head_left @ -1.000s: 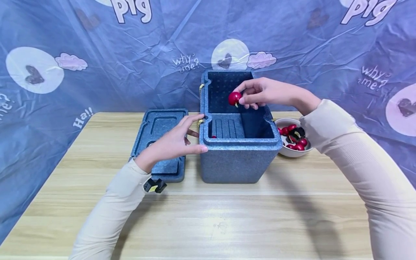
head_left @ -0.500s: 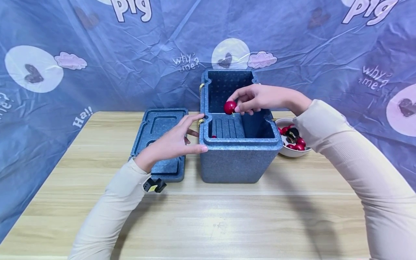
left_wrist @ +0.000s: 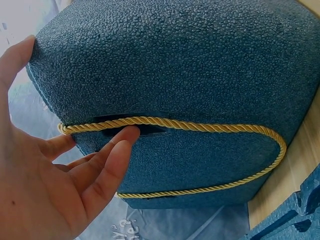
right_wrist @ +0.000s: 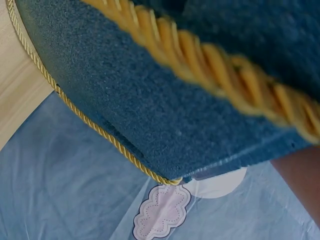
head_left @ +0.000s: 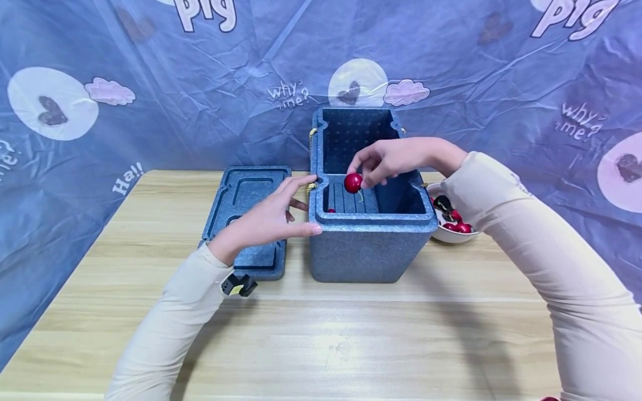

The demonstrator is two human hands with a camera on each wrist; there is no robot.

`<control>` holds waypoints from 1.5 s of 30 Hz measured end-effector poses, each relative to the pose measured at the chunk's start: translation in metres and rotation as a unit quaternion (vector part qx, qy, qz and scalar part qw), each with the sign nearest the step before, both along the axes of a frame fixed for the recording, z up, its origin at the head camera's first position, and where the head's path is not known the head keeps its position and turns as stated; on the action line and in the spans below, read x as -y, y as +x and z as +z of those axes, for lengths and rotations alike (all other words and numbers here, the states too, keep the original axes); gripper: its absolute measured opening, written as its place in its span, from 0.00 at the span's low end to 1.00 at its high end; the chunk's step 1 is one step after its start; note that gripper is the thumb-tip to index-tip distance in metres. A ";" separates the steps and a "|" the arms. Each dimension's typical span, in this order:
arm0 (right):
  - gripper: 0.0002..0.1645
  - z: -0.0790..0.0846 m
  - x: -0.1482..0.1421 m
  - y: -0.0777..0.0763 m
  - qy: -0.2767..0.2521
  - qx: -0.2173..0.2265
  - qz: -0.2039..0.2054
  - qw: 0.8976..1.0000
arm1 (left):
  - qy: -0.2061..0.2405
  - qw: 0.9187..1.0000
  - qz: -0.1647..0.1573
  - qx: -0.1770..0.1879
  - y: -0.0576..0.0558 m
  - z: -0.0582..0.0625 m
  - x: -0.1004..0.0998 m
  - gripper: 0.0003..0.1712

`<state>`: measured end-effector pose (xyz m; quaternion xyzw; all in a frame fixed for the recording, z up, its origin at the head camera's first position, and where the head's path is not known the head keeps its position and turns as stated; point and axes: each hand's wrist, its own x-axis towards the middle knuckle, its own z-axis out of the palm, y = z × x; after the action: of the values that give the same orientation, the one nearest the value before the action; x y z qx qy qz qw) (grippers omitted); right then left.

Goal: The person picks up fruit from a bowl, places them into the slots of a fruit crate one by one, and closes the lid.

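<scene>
My right hand pinches a shiny red cherry with a thin stem, low in the mouth of the blue-grey foam box. Another bit of red shows inside the box near its front left corner. At the left rim my left hand rests with thumb and fingers spread against the box. In the left wrist view, its fingers touch the box's side by a gold rope. The right wrist view shows the box's other side and rope; the right fingers are out of sight there.
Left of the box lies its lid, partly behind the left hand. A white bowl with several cherries stands at the box's right, half covered by the right sleeve. Behind the table hangs a blue printed cloth.
The right hand has come down and slightly left with the cherry, from above the box into its opening. My left hand has stayed at the rim.
</scene>
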<state>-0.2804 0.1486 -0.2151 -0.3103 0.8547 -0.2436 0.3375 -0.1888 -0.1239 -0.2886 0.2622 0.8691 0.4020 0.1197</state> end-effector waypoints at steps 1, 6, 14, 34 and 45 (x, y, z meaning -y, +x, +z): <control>0.20 -0.001 0.001 -0.001 0.003 0.001 0.002 1.000 | 0.001 1.000 0.000 0.000 0.000 0.000 0.000 0.52; 0.20 -0.006 0.006 -0.003 0.018 0.007 0.021 1.000 | 0.001 1.000 0.002 0.003 0.001 0.000 0.000 0.52; 0.19 -0.011 0.009 -0.005 0.046 0.015 0.064 0.997 | 0.001 1.000 0.001 0.002 0.000 -0.001 0.000 0.52; 0.18 -0.002 0.003 0.001 0.016 -0.021 0.013 1.000 | -0.001 1.000 0.002 0.007 0.000 -0.001 0.000 0.52; 0.16 0.020 -0.013 0.008 -0.007 -0.084 -0.019 0.996 | -0.004 1.000 0.001 0.004 0.001 0.001 0.000 0.52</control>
<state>-0.2729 0.1617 -0.1947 -0.3161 0.8839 -0.2292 0.2576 -0.1882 -0.1244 -0.2880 0.2588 0.8706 0.3997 0.1238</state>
